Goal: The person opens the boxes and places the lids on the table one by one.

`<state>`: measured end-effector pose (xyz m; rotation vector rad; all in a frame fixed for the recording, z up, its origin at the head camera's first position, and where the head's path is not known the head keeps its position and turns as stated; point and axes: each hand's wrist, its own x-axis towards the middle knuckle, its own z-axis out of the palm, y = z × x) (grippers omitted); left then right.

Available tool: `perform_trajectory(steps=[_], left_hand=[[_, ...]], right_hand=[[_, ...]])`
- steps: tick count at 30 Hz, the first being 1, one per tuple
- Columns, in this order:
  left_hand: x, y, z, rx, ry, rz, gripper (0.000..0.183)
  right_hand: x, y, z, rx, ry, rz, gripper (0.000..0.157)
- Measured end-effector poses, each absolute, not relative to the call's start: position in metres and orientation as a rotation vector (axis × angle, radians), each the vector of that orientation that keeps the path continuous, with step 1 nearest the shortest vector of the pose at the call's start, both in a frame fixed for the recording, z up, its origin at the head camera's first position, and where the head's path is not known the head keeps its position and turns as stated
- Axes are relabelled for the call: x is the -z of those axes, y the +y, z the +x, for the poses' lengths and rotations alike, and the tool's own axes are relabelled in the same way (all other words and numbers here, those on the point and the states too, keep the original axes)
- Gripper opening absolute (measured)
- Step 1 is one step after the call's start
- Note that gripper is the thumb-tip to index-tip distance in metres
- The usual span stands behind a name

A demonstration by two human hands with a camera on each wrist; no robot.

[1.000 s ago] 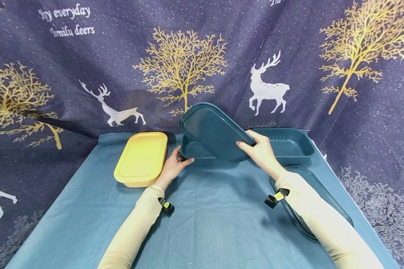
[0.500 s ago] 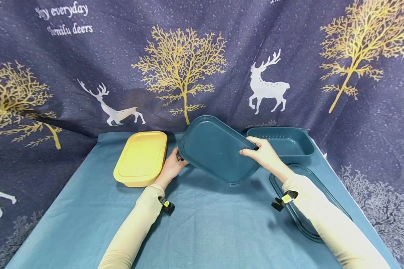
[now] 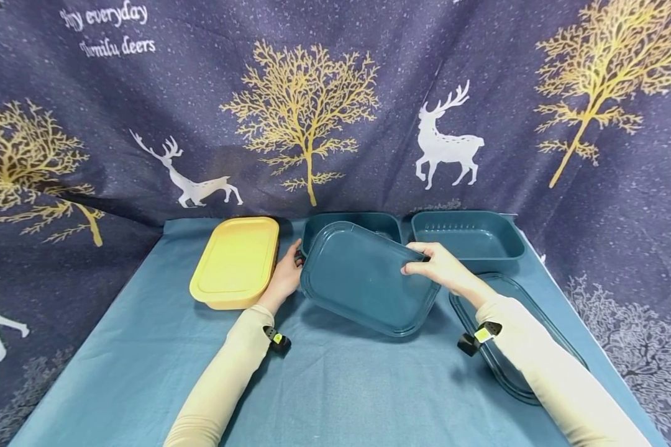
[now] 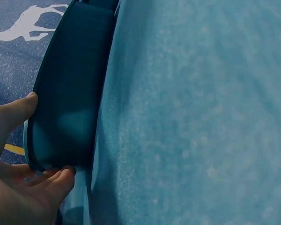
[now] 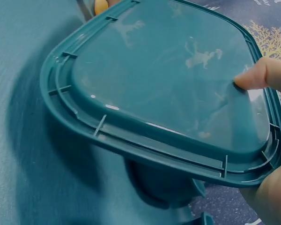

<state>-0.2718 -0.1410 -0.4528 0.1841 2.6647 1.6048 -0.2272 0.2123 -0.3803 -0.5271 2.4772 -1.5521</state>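
My right hand (image 3: 440,268) pinches a teal container lid (image 3: 363,279) by its right edge. In the right wrist view, the thumb (image 5: 254,77) presses the underside of the lid, whose grooved rim shows. The lid tilts in the air, in front of an open teal container (image 3: 335,219), and covers much of it in the head view. My left hand (image 3: 286,274) grips the left end of that container. The left wrist view has the thumb (image 4: 25,108) at the container's rim and the fingers bent against its end wall.
A yellow lidded container (image 3: 236,261) stands left of my left hand. Another open teal container (image 3: 453,233) sits at the back right. A second teal lid (image 3: 506,372) lies on the table, partly under my right forearm. A patterned curtain (image 3: 369,124) hangs behind.
The lid has come down and toward me, from above the middle container to in front of it, so the container's inside shows. My left hand has barely moved.
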Motion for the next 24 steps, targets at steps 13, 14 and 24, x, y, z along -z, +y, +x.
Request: perform_trajectory(steps=[13,14,24], left_hand=[[0.452,-0.138,-0.272,-1.630,2.652,0.128,0.083],[0.452,-0.138,-0.272,-1.620,2.658,0.128,0.085],[0.452,-0.138,-0.271,-1.616,2.646,0.105,0.093]], right_hand=[[0.393,0.211,-0.230,1.346,2.429,-0.555,0.055],[0.394,0.211,-0.230,1.347,2.410,-0.576,0.052],[0.396,0.209,-0.230,1.273,2.267,-0.653,0.039]])
